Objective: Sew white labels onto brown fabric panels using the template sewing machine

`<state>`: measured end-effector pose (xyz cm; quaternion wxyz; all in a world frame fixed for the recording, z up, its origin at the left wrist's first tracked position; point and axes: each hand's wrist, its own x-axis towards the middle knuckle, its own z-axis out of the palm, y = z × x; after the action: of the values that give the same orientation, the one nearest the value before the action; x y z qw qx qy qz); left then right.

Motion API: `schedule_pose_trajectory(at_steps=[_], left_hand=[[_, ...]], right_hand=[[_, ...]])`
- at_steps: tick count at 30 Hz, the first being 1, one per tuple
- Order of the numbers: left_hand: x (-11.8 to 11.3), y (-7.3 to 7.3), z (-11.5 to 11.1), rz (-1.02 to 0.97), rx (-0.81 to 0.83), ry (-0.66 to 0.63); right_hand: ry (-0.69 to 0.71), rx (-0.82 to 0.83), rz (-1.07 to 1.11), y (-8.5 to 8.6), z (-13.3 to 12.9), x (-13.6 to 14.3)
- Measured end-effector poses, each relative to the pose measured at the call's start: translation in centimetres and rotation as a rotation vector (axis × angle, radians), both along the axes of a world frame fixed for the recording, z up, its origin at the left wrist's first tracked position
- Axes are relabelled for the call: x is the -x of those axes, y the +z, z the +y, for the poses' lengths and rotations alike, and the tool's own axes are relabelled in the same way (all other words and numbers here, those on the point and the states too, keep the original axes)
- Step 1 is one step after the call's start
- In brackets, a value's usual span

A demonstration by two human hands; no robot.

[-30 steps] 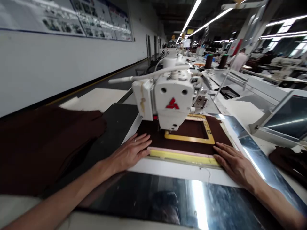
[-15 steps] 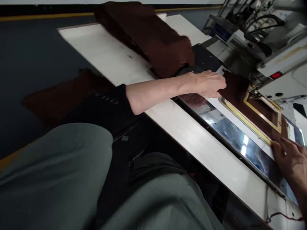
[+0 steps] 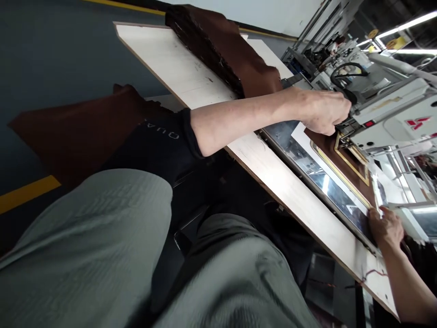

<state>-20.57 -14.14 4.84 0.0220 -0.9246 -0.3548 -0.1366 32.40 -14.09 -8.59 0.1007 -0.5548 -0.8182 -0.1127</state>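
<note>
In the head view, tilted steeply down and to one side, a pale wooden tabletop (image 3: 191, 77) is running diagonally from the upper left to the lower right, with a shiny metal plate (image 3: 307, 159) lying set into it along the near side of the sewing area. A stack of dark brown cloth (image 3: 221, 45) is sitting on the far end of the tabletop, and another brown piece (image 3: 78, 132) is hanging lower down beside the person's knee. A brown cloth panel (image 3: 327, 143) is lying flat under a yellow frame (image 3: 351, 161), just below the head of a white sewing machine (image 3: 392, 123) that is bearing a red mark. The left hand (image 3: 324, 111) is reaching across the tabletop with its grip curled closed at the machine's head, above the far edge of the cloth panel; what it is closing on I cannot tell. The right hand (image 3: 387, 228) is resting at the near corner of the frame, fingers bent down against the plate's edge, and whether its grip is holding anything I cannot tell. Grey trousers (image 3: 102, 255) are filling the lower part of the view. Beyond the tabletop a dark grey floor (image 3: 51, 54) is showing, with a yellow line (image 3: 27, 193) crossing it, and bright strip lights (image 3: 409, 20) are glowing over further machines at the upper right.
</note>
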Motion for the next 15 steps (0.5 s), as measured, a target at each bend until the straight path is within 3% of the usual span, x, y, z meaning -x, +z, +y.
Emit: schedule_pose_trajectory(at_steps=[2, 3, 9, 15], left_hand=[[-0.6, -0.2, 0.5, 0.008, 0.011, 0.007], [-1.0, -0.3, 0.8, 0.010, 0.021, 0.015], [-4.7, 0.8, 1.9, 0.017, -0.010, -0.005], [-11.6, 2.9, 2.7, 0.097, -0.047, -0.093]], right_hand=[[-0.348, -0.059, 0.044, 0.0, -0.1, -0.1], [-0.449, -0.057, 0.043, 0.0, -0.2, -0.2], [-0.561, -0.005, 0.053, 0.2, -0.6, 0.7], [-0.541, 0.055, 0.060, -0.3, -1.3, 1.6]])
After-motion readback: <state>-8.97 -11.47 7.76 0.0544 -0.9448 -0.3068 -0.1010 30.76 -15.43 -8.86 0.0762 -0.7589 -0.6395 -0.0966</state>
